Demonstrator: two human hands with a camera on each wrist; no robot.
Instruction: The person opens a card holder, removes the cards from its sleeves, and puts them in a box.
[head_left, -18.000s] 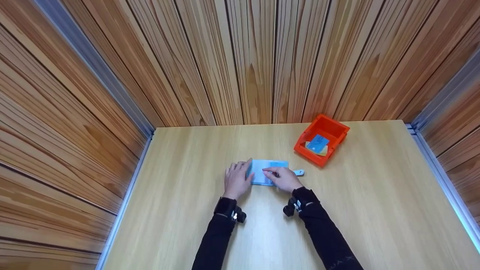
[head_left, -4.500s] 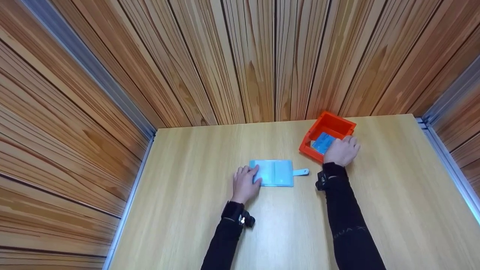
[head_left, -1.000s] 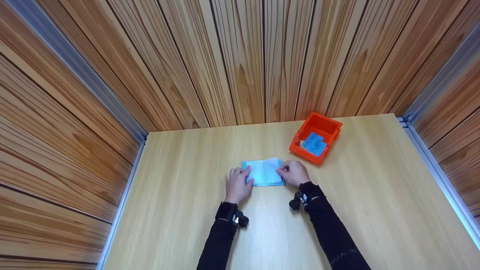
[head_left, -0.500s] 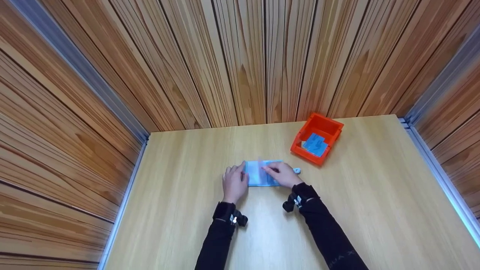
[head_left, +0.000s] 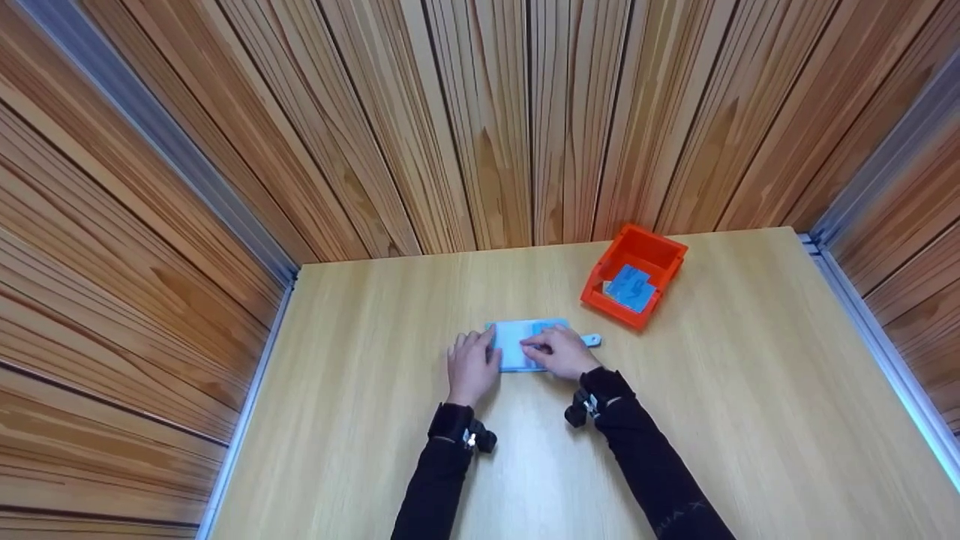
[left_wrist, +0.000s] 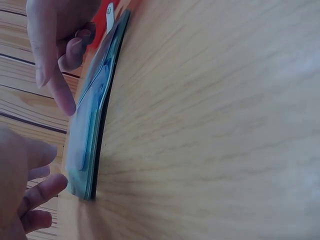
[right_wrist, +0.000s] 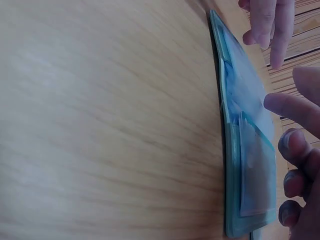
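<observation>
A light blue card holder lies spread flat on the table, with clear plastic sleeves and a short snap strap at its right end. My left hand is at its left edge, fingers loosely bent. In the left wrist view, the left fingertips are beside the holder's near end. My right hand reaches over the middle, and in the right wrist view one extended fingertip touches the sleeve page near the fold. The other right fingers are bent and hold nothing. Part of the holder's right half is hidden under this hand.
An orange-red bin stands at the back right of the wooden table. Blue cards lie in it, with a bit of a yellowish card showing. Wood-plank walls enclose the table at the back and sides.
Earlier my right hand reached to the bin. A second ago it pinched a clear sleeve page at the right, then turned it leftward. The page now lies flat on the left half.
</observation>
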